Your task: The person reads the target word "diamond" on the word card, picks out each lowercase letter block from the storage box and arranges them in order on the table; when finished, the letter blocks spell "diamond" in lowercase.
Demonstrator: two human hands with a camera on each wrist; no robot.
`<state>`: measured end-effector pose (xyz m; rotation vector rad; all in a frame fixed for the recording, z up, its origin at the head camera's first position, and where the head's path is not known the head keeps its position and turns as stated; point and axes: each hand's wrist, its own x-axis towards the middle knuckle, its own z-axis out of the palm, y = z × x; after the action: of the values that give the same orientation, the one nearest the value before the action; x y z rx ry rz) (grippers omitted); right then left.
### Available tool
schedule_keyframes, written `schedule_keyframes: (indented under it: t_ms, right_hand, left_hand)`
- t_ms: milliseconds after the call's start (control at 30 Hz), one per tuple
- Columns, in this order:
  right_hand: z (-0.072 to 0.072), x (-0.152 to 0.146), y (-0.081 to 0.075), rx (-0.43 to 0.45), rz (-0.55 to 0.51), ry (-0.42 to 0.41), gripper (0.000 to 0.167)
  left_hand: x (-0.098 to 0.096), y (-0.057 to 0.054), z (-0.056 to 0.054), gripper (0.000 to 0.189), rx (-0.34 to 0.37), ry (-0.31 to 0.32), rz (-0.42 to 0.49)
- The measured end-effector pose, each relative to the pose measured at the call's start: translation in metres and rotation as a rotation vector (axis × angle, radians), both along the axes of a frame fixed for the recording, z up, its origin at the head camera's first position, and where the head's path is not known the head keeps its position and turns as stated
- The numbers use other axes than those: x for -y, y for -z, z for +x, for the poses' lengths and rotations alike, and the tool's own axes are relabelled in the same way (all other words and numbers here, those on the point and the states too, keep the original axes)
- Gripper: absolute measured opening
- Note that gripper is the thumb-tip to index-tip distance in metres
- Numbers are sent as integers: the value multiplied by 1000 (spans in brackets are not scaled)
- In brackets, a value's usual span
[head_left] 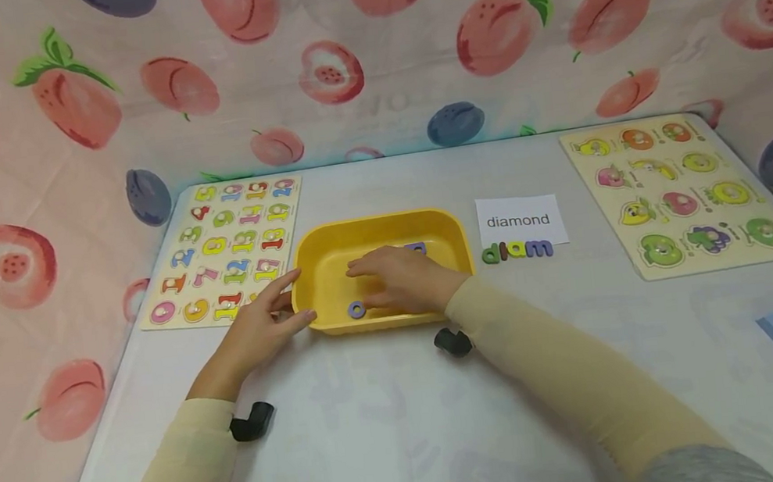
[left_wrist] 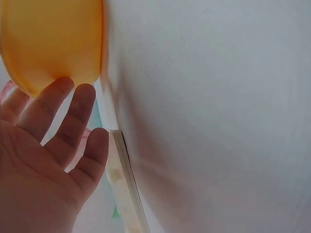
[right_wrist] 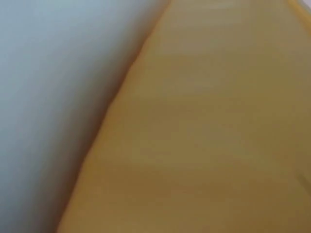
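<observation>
A: How does the right hand [head_left: 404, 274] stand at this moment?

B: It reaches over the near right part of the yellow tray [head_left: 322, 267], with the back of the hand upward and the fingers pointing to the left. The thumb and the fingers are apart, so the grip looks open. The palm is hidden from the head camera, and the right wrist view shows the tray's outer wall but not the hand.

A: And the left hand [head_left: 264, 328]?

B: This one is at the left end of the tray. Its thumb points to the near left corner, while the other fingers are spread, a little bent, and some touch the outer wall. It is open too; it supports the wall rather than clasps it.

A: Where are the small pieces?

B: Inside the tray, a purple ring [head_left: 351, 313] lies just beside the right thumb, near the front wall. Another purple piece [head_left: 419, 247] lies behind the right hand. Outside, to the right, the coloured letters [head_left: 517, 249] "diam" stand in a row at the near edge of the white card [head_left: 520, 207], which reads "diamond".
</observation>
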<state>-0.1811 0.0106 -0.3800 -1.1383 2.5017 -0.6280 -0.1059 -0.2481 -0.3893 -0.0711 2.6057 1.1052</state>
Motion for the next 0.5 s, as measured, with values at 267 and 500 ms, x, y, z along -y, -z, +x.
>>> schedule_keyframes:
  t_ms: [267,500]
  right_hand:
    - [-2,18,3,48,42,40,54]
    - [-6,29,6,49,94,44,57]
  left_hand:
    - [1,-1,0,80,4,5,-10]
    - [2,-1,-1,79,-5,11,-11]
